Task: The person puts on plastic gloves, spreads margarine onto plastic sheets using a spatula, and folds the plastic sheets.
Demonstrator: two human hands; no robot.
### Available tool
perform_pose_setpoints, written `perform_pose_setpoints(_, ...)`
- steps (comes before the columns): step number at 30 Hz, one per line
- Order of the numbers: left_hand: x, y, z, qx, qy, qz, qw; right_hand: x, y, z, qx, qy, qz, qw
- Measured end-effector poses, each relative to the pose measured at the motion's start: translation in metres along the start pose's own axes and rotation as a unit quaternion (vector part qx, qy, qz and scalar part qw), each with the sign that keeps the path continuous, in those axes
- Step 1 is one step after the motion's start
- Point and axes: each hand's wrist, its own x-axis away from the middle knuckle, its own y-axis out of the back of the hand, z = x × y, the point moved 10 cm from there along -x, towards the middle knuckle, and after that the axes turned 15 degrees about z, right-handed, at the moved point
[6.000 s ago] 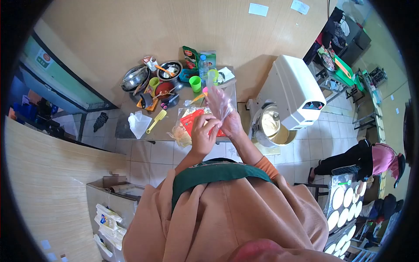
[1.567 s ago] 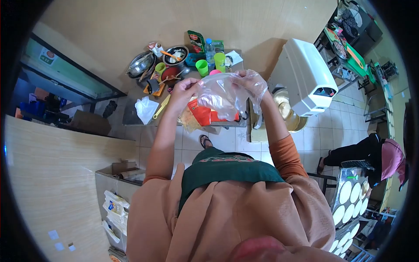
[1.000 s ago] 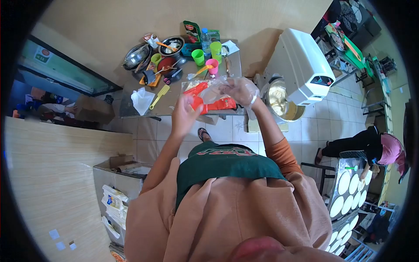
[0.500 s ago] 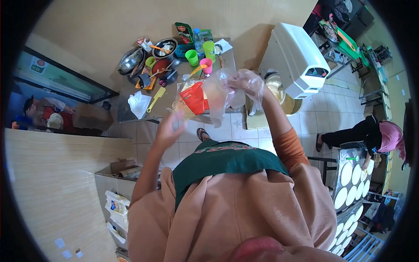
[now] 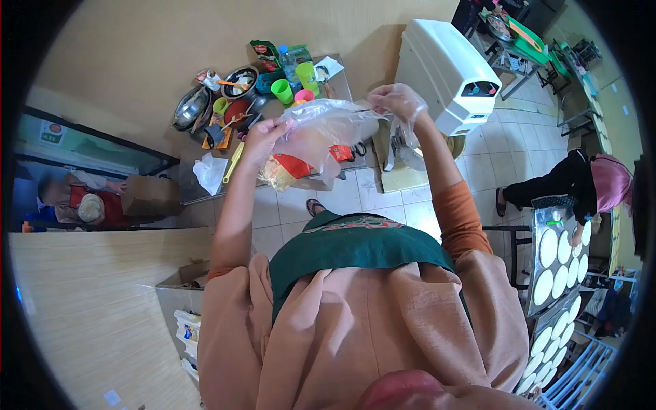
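- We hold our left hand (image 5: 265, 140) nearly closed, thumb and fingers pinching one edge of the clear plastic (image 5: 324, 133).
- Our right hand (image 5: 398, 104) is curled, its fingertips gripping the plastic's other side; more film covers this hand to the wrist, though we can't tell whether it is the same piece.
- The plastic hangs spread between our two hands, above the table (image 5: 193, 190)'s near edge.
- Through and below it we see a red packet (image 5: 292, 166).
- Left of our left hand lie a yellow spatula (image 5: 233, 164) and white paper (image 5: 210, 173).
- Beyond our right hand stands a white mixer (image 5: 444, 75).
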Motion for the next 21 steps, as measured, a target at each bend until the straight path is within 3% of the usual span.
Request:
perform_pose_setpoints(3, 0.002, 0.009, 0.027, -0.006, -0.002, -0.044, 0.999, 0.032, 0.026, -0.012, -0.054, 0.003, -0.123, 0.991)
perform_pose_setpoints(5, 0.004, 0.009, 0.036, -0.003, -0.026, -0.063, 0.998, 0.053, 0.034, -0.008, -0.043, -0.003, -0.171, 0.984)
perform_pose_setpoints(8, 0.012, -0.01, 0.034, 0.052, -0.077, -0.072, 0.993, 0.058, 0.021, -0.007, -0.129, 0.027, -0.2, 0.971)
perform_pose_setpoints(11, 0.021, -0.015, 0.027, 0.037, -0.094, -0.113, 0.988, 0.041, 0.005, -0.022, -0.175, -0.019, -0.188, 0.966)
perform_pose_setpoints(12, 0.025, -0.013, 0.026, 0.007, -0.098, -0.128, 0.987, 0.037, -0.012, -0.022, -0.247, -0.004, -0.156, 0.956)
perform_pose_setpoints(16, 0.04, -0.023, 0.015, -0.007, -0.12, -0.156, 0.98, 0.037, -0.086, 0.006, -0.187, -0.032, -0.003, 0.982)
perform_pose_setpoints(19, 0.054, -0.013, 0.03, 0.009, -0.09, -0.204, 0.975, 0.008, -0.088, -0.053, -0.317, 0.078, -0.017, 0.945)
perform_pose_setpoints(21, 0.06, -0.009, 0.056, 0.129, -0.071, -0.228, 0.963, 0.007, -0.08, -0.09, -0.37, 0.01, -0.102, 0.923)
